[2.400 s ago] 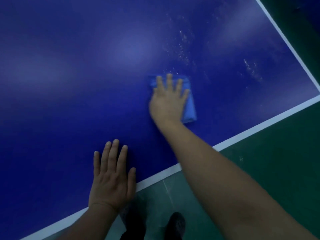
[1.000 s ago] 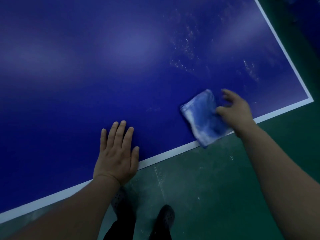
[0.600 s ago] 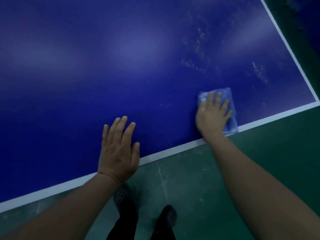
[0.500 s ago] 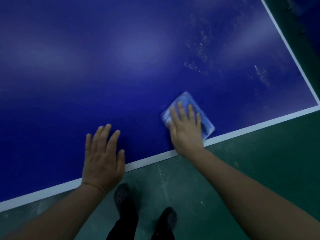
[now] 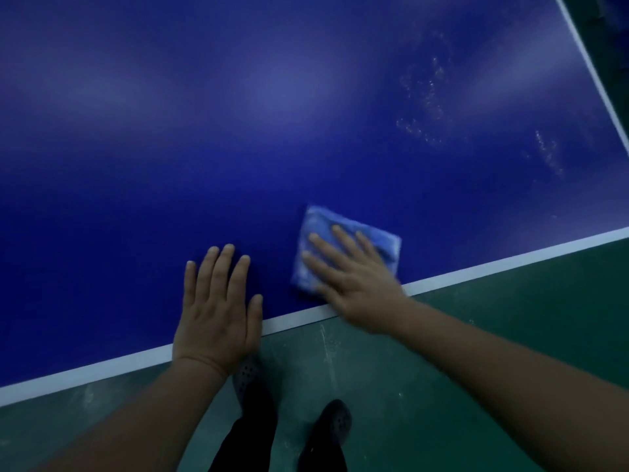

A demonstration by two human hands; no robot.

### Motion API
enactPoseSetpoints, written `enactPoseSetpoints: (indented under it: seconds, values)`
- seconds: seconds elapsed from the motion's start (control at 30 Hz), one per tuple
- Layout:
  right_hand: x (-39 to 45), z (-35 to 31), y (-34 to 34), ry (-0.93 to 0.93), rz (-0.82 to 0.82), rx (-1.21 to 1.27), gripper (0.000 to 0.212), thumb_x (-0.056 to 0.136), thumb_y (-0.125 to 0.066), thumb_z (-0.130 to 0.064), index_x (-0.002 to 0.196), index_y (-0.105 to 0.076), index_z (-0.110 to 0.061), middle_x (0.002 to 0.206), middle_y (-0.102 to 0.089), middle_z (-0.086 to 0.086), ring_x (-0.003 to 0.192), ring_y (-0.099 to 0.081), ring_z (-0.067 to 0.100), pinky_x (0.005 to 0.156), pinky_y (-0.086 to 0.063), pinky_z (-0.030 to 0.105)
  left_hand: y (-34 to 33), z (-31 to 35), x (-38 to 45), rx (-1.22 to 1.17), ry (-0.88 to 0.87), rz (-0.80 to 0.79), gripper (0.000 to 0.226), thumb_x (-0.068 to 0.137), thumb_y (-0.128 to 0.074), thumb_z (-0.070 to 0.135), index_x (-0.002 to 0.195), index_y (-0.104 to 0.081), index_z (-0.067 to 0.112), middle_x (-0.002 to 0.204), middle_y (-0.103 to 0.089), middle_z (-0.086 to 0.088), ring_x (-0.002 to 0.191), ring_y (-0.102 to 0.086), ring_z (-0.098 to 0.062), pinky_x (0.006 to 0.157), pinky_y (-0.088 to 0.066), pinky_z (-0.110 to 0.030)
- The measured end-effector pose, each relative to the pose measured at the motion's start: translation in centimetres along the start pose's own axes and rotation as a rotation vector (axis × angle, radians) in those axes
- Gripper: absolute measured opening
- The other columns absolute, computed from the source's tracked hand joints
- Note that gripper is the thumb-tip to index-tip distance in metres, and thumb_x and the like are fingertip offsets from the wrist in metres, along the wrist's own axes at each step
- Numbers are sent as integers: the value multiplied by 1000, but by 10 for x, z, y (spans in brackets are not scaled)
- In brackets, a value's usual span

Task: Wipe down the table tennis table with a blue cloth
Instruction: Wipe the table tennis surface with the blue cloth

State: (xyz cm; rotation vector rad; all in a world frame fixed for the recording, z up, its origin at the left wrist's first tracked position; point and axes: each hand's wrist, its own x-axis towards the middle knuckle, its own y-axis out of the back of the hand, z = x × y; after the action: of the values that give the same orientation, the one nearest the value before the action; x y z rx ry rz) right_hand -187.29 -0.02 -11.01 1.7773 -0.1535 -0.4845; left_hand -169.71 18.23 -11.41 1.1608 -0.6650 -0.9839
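Your blue cloth [image 5: 343, 247] lies folded into a thick pad on the table [image 5: 238, 148], close to its near edge and just inside the white border line [image 5: 493, 264] that runs along that edge. Your right hand [image 5: 354, 284] lies flat on top of it, fingers straight and slightly spread, the heel of the palm out over the border; nothing is gripped, the cloth is simply pressed down. That flat palm looks chosen to spread pressure across the whole pad so it drags evenly. The hand and cloth are a little smeared, so judge the exact fingertip contact loosely.

Your left hand [image 5: 218, 308] rests open and flat on the bare blue surface just beside the cloth, wrist over the near edge. It holds nothing and seems to be there as a prop while you lean in.

Farther toward the right end of the table, pale speckled marks [image 5: 425, 110] remain, and a smaller patch [image 5: 548, 155] sits nearer the right edge; those areas probably need a pass yet.

No container is in view. Below the near edge you see green floor [image 5: 510, 335] and your dark shoes [image 5: 333, 424].
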Motion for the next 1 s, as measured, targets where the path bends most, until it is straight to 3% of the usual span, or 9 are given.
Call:
enactPoseSetpoints:
  seconds: [0.13, 0.27, 0.4, 0.5, 0.67, 0.8, 0.87, 0.93, 1.0]
  values:
    - [12, 98, 38, -539, 30, -31, 61, 99, -19, -59, 156, -19, -39, 167, -7, -6, 149, -12, 33, 112, -23, 55, 3, 1, 1, 17, 10, -47, 63, 94, -30, 39, 141, -47, 1, 153, -37, -21, 145, -27, -38, 120, -13, -57]
    - [75, 58, 35, -732, 151, 58, 57, 102, -20, -54, 157, -15, -37, 167, -2, -8, 152, 0, 34, 118, -4, 61, 5, 0, -1, -26, 17, -32, 63, 95, -29, 38, 142, -46, -1, 153, -36, -22, 146, -26, -37, 120, -13, -57]
    - [63, -49, -5, -164, 105, -19, 56, 102, -20, -53, 156, -22, -36, 166, -13, -3, 152, -3, 35, 117, -1, 64, 5, -1, -3, -77, 22, 43, 61, 94, -33, 35, 140, -46, -3, 151, -38, -25, 143, -29, -40, 120, -12, -56]
    - [0, -19, -12, -10, 55, -70, 54, 103, -23, -54, 155, -21, -39, 165, -16, -5, 153, -7, 33, 120, -2, 59, 5, -1, -1, -64, 21, 16, 60, 94, -33, 35, 138, -50, -2, 149, -40, -24, 142, -31, -40, 119, -15, -57]
    - [-29, 97, 16, -739, 80, 18, 61, 99, -10, -55, 157, -6, -37, 167, 0, -7, 153, 4, 27, 121, 2, 56, 8, 2, 0, -8, 13, -75, 60, 95, -30, 38, 137, -52, 1, 151, -39, -23, 144, -29, -39, 119, -16, -58]
    - [25, 65, 19, -1100, 244, 158, 58, 103, -17, -51, 158, -11, -33, 167, -2, -3, 152, 1, 33, 119, 1, 62, 9, 2, -1, 11, 29, -110, 62, 94, -29, 39, 139, -51, 3, 153, -37, -22, 145, -27, -39, 119, -16, -57]
    - [43, 22, 8, -840, 238, 102, 57, 103, -24, -50, 157, -17, -34, 167, -8, -2, 152, -2, 35, 119, 1, 61, 10, 3, -1, 14, 31, -119, 62, 94, -29, 40, 139, -51, 2, 153, -37, -23, 145, -27, -39, 119, -16, -58]
    - [32, -14, -5, -371, 139, 2, 55, 103, -23, -53, 156, -19, -38, 166, -11, -4, 153, 0, 32, 120, 3, 58, 11, 3, 0, 12, 31, -103, 62, 93, -30, 39, 137, -52, 1, 151, -39, -24, 144, -29, -41, 118, -18, -59]
    - [12, 8, -3, -138, 76, -44, 54, 103, -17, -57, 155, -16, -42, 166, -7, -8, 153, 4, 27, 120, 4, 56, 11, 4, -1, 19, 26, -96, 63, 93, -31, 39, 136, -53, 0, 150, -40, -25, 143, -31, -42, 117, -19, -60]
